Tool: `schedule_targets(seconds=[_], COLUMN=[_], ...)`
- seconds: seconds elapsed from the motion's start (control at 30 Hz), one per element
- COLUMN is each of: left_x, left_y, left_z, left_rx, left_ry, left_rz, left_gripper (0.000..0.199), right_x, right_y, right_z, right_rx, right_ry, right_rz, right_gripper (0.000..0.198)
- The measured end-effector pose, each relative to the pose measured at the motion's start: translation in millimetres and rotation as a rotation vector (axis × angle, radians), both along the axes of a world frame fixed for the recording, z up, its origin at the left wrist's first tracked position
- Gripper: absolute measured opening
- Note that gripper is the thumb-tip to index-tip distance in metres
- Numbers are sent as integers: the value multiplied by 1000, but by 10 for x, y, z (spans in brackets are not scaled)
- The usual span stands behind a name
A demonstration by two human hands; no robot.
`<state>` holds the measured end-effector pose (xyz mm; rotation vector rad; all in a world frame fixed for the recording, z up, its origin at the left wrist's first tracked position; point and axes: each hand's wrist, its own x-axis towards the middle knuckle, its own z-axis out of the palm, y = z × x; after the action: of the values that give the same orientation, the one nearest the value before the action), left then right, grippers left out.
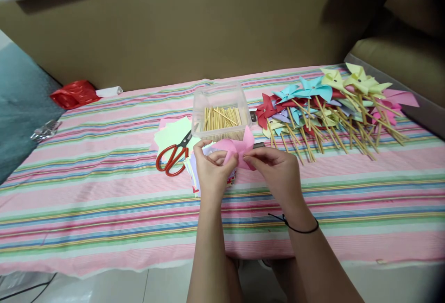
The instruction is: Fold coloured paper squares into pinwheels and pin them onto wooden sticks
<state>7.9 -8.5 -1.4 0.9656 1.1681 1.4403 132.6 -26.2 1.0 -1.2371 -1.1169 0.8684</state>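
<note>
A pink pinwheel (239, 145) is held above the cloth (121, 196), near the box (219, 95). Its plain paper is bent into curved vanes, one sharp tip pointed upward. It is pinched by the left hand (212, 171), loosely curled, and by the right hand (281, 171), thumb and fingertips drawn together.

a striped cloth (104, 201), mostly pink, covers a wide surface. on it, left to right: a red plastic bag (74, 94), a small white box (109, 91), pale paper sheets (170, 134) with red-handled scissors (183, 143) partly over them, a clear tub (245, 104), and heaped pinwheels (316, 90).
</note>
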Motion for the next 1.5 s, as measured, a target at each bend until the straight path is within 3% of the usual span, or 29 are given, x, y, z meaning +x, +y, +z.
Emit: schedule_targets(seconds=[0.37,1.5], left_x=[13,38], left_y=[-3,-31], left_z=[-6,63], left_rx=[71,89], left_ry=[-15,-36], left_rz=[-31,-36], left_gripper=[60,58], right_x=[49,3], right_y=[43,13], right_z=[-46,-3], right_rx=[119,49], right_ry=[-43,-68], right_rz=[46,1], right_gripper=[9,3])
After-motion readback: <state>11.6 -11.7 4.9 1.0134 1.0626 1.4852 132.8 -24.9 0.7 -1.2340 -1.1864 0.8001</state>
